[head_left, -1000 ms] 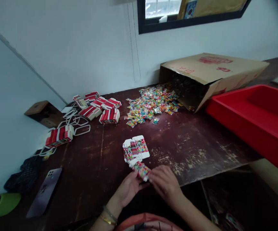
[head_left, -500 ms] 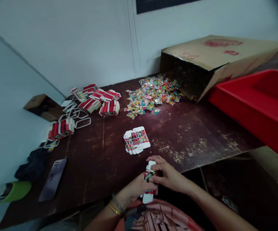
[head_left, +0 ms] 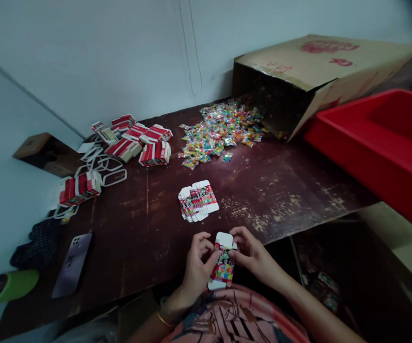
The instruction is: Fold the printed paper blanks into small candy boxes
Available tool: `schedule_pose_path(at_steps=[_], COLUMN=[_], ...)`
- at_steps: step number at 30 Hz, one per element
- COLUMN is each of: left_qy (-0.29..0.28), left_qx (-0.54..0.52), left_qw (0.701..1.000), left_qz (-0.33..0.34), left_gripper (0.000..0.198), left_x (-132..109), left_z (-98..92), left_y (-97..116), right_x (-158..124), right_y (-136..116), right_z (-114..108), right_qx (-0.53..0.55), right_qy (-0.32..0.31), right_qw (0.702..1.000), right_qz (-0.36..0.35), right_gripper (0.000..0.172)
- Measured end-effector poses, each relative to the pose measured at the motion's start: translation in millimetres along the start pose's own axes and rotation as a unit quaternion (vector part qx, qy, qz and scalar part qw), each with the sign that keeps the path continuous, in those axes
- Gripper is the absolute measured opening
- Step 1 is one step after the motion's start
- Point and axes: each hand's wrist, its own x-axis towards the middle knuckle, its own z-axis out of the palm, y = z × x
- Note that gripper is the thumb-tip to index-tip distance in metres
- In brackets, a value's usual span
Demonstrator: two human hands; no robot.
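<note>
A small printed red and white carton (head_left: 223,263) is held upright at the near edge of the dark wooden table (head_left: 280,190). My left hand (head_left: 196,267) grips its left side and my right hand (head_left: 254,255) pinches its top right flap. Just beyond my hands lies a fanned stack of flat cartons (head_left: 197,200). A heap of colourful wrapped candies (head_left: 222,131) spills from a tipped cardboard box (head_left: 313,76) at the back.
Bundles of red and white folded cartons (head_left: 134,143) and white rubber bands lie at the back left. A phone (head_left: 72,264), a dark cloth (head_left: 34,245) and a green bottle (head_left: 7,286) sit at the near left. A red plastic tray (head_left: 380,143) stands on the right.
My hands lifted one carton off the table and turned it upright close to my body. The view tilted downward.
</note>
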Motion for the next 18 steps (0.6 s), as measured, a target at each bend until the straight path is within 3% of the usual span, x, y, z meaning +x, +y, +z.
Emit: schedule_pose_path(at_steps=[5, 8, 11, 18], left_qy=[-0.041, -0.047, -0.052, -0.029], left_qx=[0.085, 0.124, 0.121, 0.085], left_qw=[0.995, 0.987, 0.985, 0.993], left_qz=[0.043, 0.085, 0.11, 0.078], left_gripper=[0.026, 0.025, 0.025, 0.024], left_x=[-8.7, -12.6, -14.0, -19.0], left_z=[-15.0, -18.4, -18.9, -19.3], left_y=[6.9, 8.2, 9.5, 11.0], right_x=[-6.7, -6.5, -3.5, 2.8], right_y=[2.9, 7.4, 8.0, -9.0], right_z=[-8.0, -13.3, -17.2, -11.6], right_qx=[0.157, 0.2, 0.193, 0.143], right_qy=[-0.055, -0.093, -0.125, -0.126], right_qw=[0.979, 0.961, 0.957, 0.969], right_qz=[0.115, 0.167, 0.178, 0.157], right_gripper=[0.034, 0.035, 0.034, 0.034])
